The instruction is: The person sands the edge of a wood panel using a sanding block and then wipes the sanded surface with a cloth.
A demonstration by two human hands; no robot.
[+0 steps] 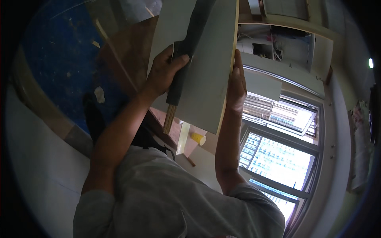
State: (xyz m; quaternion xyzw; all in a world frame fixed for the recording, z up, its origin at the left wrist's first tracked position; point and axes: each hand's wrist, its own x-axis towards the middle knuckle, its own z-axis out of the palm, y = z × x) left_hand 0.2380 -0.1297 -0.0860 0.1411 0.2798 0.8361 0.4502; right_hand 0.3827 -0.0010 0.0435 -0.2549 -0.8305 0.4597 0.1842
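A white board (pixel 212 79) with a pale wooden edge is held up in front of me, tilted. Along its face runs a dark grey strip (pixel 184 67), and a bare layered wooden end (pixel 170 119) sticks out at its lower end. My left hand (pixel 160 75) is closed on the strip, its thumb pressed on the dark face; its other fingers are partly hidden. My right hand (pixel 237 85) holds the board's right edge, with its fingers straight along that edge. Its thumb is out of sight.
Below the board a yellow paper cup (pixel 197 138) lies tipped over. Brown panels (pixel 125 55) stand at the left, beside a blue floor covering (pixel 59 51) with scattered scraps. On the right are windows (pixel 278 158) and an open cabinet or shelf opening (pixel 278 43).
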